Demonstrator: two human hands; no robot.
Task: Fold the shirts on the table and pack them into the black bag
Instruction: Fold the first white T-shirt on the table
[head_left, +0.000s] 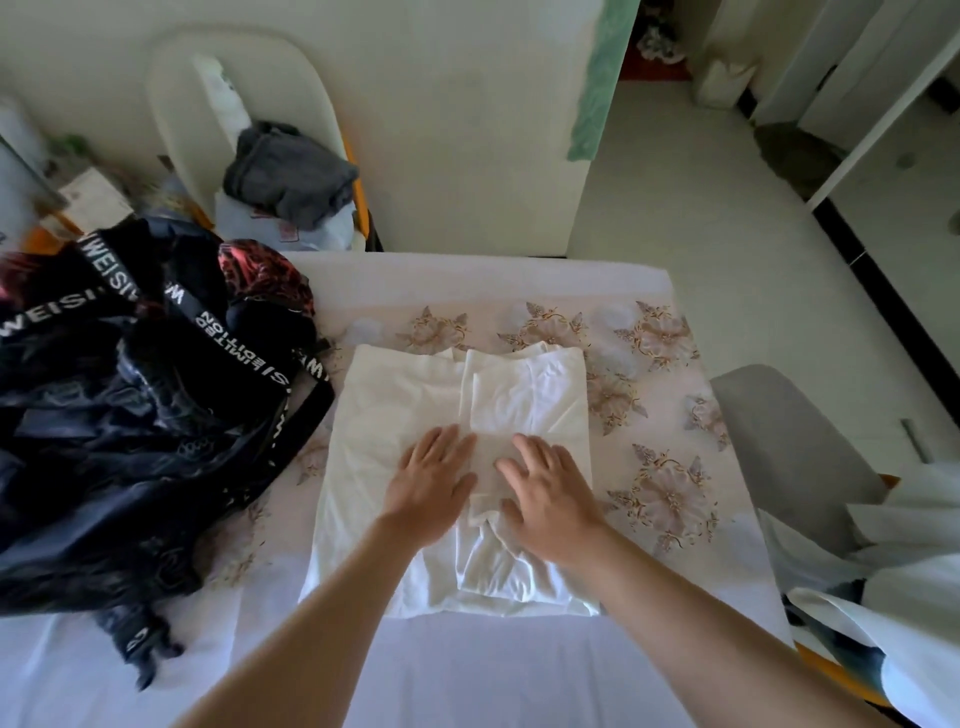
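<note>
A white shirt (395, 395) lies flat in the middle of the table, partly folded, with its right side turned over onto the middle. My left hand (434, 480) rests flat on it with straight fingers, left of the folded flap. Beside it, my right hand (548, 491) presses flat on the flap. The black bag (130, 441) with white lettered straps sits crumpled at the table's left, holding dark and red-patterned cloth at its top.
The table (665, 467) wears a floral cloth. A cream chair (171, 114) behind it carries a grey garment (291, 171). A grey chair (779, 441) stands at the right, and white cloth (893, 582) is piled at the right edge.
</note>
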